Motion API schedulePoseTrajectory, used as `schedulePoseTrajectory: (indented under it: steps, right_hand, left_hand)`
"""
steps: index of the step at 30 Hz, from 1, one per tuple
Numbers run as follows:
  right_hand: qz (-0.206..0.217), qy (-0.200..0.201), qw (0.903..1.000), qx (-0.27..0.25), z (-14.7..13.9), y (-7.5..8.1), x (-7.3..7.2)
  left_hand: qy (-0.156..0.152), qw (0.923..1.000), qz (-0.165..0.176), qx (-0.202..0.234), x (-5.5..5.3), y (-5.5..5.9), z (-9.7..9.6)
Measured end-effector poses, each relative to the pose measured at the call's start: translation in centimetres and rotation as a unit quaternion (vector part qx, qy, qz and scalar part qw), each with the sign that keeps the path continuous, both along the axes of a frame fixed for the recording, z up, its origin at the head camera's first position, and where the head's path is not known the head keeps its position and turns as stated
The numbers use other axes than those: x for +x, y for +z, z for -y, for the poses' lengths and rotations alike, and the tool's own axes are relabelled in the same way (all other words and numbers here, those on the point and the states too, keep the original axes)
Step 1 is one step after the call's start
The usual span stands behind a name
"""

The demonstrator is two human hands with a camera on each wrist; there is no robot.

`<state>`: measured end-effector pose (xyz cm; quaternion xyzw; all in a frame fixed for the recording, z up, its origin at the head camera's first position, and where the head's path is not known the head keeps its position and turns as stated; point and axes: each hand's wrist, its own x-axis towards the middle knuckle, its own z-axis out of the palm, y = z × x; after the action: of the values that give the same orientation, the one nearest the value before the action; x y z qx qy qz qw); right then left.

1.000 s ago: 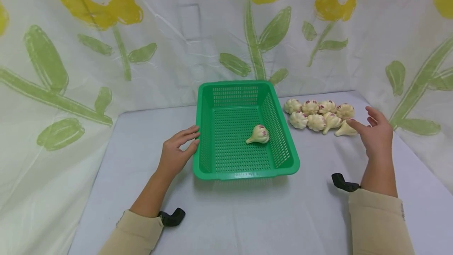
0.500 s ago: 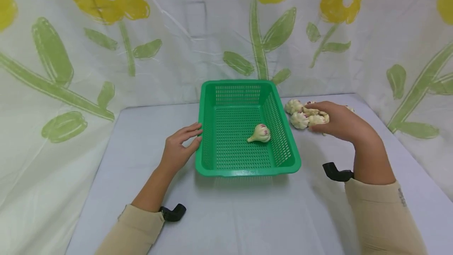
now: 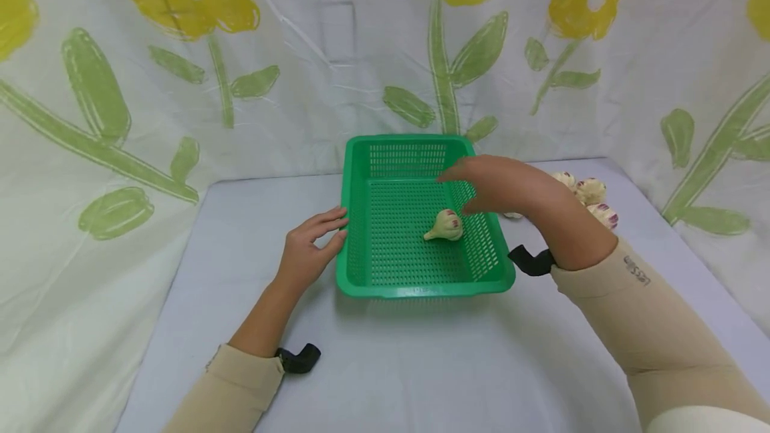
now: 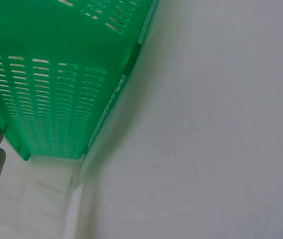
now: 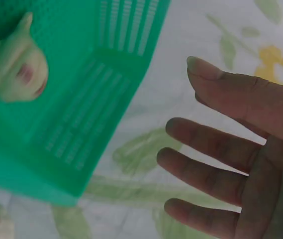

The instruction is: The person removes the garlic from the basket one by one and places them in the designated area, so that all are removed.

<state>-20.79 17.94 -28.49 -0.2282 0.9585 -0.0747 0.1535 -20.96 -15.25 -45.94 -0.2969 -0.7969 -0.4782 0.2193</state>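
The green plastic basket (image 3: 430, 291) has a single garlic bulb (image 3: 446, 225) lying on its slotted floor, right of the middle. My left hand (image 3: 307, 249) touches the basket's left rim with its fingertips, its fingers loosely extended. Over the basket's right side hovers my right hand (image 3: 505, 182), thumb and fingers spread apart. The right wrist view shows nothing between those fingers (image 5: 213, 144), with the bulb inside the basket off to the left. More garlic bulbs (image 3: 591, 190) lie on the table right of the basket, partly hidden by my right hand and forearm.
A white cloth covers the table (image 3: 391, 353). Behind it hangs a white curtain (image 3: 295, 119) printed with yellow flowers and green leaves. The basket stands close to the table's back edge. Black wrist cameras (image 3: 299, 358) sit at both cuffs.
My right hand has swept left from the far end of the garlic bulbs, passing over them to the basket's right side. The left hand stays at the rim.
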Motion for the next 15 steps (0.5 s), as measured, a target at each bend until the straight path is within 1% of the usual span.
schedulePoseTrajectory:
  steps: [4,8,10,13,15]
  right_hand:
    - [0.022,0.015,0.9996,0.000,2.3,-0.1,-0.8]
    - [0.043,0.033,0.9985,-0.002,3.9,-0.6,-1.8]
    - [0.058,0.042,0.9974,-0.005,4.5,-1.1,-2.5]
    - [0.092,0.040,0.9949,-0.010,4.8,-1.9,-3.7]
    - [0.121,0.026,0.9922,-0.019,4.5,-2.6,-4.5]
  left_hand:
    - [-0.003,1.0000,0.002,0.008,0.0,0.1,-0.1]
    - [-0.002,0.9999,0.001,0.012,0.1,0.3,-0.2]
    - [0.002,0.9999,0.003,0.010,0.5,1.0,-0.5]
    - [0.006,0.9999,0.009,0.011,1.5,2.4,-0.9]
    - [0.007,0.9998,0.014,0.009,1.7,2.5,-1.1]
